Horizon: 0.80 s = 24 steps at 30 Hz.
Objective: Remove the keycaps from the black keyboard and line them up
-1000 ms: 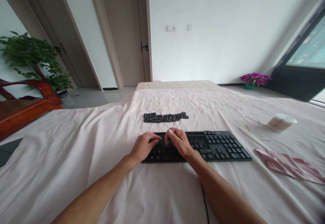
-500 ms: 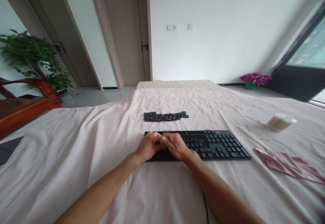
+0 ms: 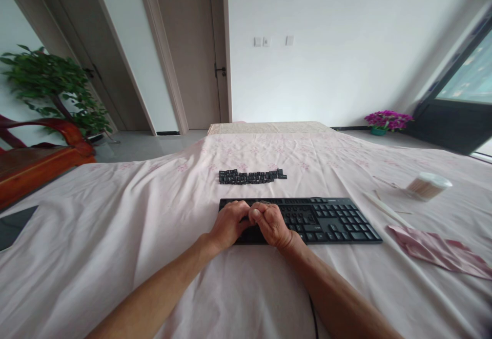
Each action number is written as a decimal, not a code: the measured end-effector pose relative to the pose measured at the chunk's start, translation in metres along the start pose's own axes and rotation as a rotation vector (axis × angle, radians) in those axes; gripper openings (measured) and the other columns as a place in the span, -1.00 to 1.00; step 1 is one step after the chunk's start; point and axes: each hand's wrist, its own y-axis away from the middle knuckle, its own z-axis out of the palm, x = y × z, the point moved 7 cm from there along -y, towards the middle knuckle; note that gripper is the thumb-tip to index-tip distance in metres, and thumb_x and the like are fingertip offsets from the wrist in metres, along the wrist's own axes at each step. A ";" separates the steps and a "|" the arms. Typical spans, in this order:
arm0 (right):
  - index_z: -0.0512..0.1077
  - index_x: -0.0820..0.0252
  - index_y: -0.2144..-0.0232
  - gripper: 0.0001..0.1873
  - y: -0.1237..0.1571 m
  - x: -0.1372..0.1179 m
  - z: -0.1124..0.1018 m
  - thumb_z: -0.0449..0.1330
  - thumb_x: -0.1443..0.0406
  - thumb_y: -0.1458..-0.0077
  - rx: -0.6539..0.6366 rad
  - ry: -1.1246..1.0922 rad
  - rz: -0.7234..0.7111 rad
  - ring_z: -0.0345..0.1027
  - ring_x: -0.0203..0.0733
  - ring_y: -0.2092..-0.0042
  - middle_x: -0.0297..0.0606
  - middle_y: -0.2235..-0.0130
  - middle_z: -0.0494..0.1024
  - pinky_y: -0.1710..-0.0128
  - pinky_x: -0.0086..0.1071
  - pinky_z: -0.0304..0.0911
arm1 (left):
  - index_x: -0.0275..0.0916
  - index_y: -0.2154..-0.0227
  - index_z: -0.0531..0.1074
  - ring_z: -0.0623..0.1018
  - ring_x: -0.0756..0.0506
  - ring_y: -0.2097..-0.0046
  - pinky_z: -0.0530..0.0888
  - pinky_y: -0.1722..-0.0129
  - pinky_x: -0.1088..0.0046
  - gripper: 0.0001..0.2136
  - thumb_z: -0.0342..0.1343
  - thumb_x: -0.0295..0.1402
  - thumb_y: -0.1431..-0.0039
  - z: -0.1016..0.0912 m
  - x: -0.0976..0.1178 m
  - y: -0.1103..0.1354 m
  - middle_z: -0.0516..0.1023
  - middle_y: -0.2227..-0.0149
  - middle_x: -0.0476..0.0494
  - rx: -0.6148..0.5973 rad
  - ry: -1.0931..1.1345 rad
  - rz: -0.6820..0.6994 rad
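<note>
A black keyboard lies flat on the pink cloth, with keycaps gone from part of its main key area. Over its left portion, my left hand is closed, fingers curled down and thumb towards the other hand; whatever it grips is hidden. Close beside it, my right hand is pinched shut on a thin wire keycap puller, of which only a bit of wire shows above the fingers. Behind the keyboard, loose black keycaps sit in uneven rows.
To the right are a clear tub of cotton swabs, a few loose swabs, a white stick-like tool and a crumpled pink cloth. A dark flat object lies at the left edge. The keyboard's cable runs towards me.
My right hand has shifted slightly right, and the wire loop that stood up above its fingers now lies lower and more tilted. My left hand stays over the keyboard's left part.
</note>
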 end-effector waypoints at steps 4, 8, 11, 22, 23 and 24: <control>0.31 0.17 0.59 -0.52 0.000 0.002 -0.002 -0.11 0.09 -0.27 0.054 -0.067 0.017 0.27 -0.29 0.48 -0.31 0.54 0.36 0.38 -0.40 0.22 | -0.17 0.48 0.42 0.46 -0.05 0.27 0.34 0.23 0.46 -0.84 0.08 -0.24 -0.14 0.000 -0.001 0.003 0.48 0.37 -0.02 0.014 0.076 -0.019; 0.31 0.17 0.56 -0.55 -0.002 0.001 0.000 -0.09 0.08 -0.26 0.020 -0.080 0.032 0.29 -0.28 0.45 -0.29 0.50 0.40 0.35 -0.41 0.23 | -0.21 0.46 0.40 0.47 -0.02 0.33 0.35 0.30 0.50 -0.84 0.08 -0.25 -0.15 0.002 -0.006 0.003 0.47 0.39 -0.01 0.047 0.182 -0.013; 0.34 0.16 0.52 -0.57 -0.002 0.002 0.000 -0.10 0.09 -0.26 0.030 -0.015 0.033 0.30 -0.26 0.42 -0.27 0.48 0.41 0.31 -0.39 0.24 | -0.24 0.50 0.42 0.47 -0.01 0.36 0.35 0.32 0.51 -0.84 0.10 -0.29 -0.13 0.002 -0.010 0.001 0.48 0.42 0.00 0.062 0.181 -0.025; 0.39 0.18 0.46 -0.63 -0.002 0.002 -0.009 -0.09 0.21 -0.28 0.178 0.037 0.014 0.35 -0.24 0.34 -0.26 0.41 0.46 0.22 -0.39 0.22 | -0.18 0.31 0.51 0.54 -0.05 0.27 0.44 0.21 0.48 -0.84 0.15 -0.44 0.01 0.000 -0.023 -0.004 0.59 0.30 -0.02 0.068 0.312 -0.178; 0.40 0.18 0.46 -0.64 -0.003 0.003 -0.010 -0.08 0.21 -0.28 0.188 0.037 0.021 0.35 -0.25 0.34 -0.27 0.42 0.46 0.22 -0.40 0.22 | -0.17 0.31 0.52 0.54 -0.05 0.26 0.44 0.20 0.48 -0.84 0.14 -0.44 0.00 -0.002 -0.025 -0.004 0.58 0.30 -0.02 0.080 0.312 -0.181; 0.40 0.18 0.46 -0.64 -0.003 0.003 -0.011 -0.08 0.22 -0.28 0.198 0.035 0.027 0.35 -0.25 0.34 -0.28 0.42 0.46 0.23 -0.41 0.21 | -0.17 0.30 0.52 0.54 -0.05 0.26 0.45 0.20 0.48 -0.82 0.13 -0.45 0.00 -0.004 -0.027 -0.004 0.58 0.29 -0.02 0.091 0.317 -0.188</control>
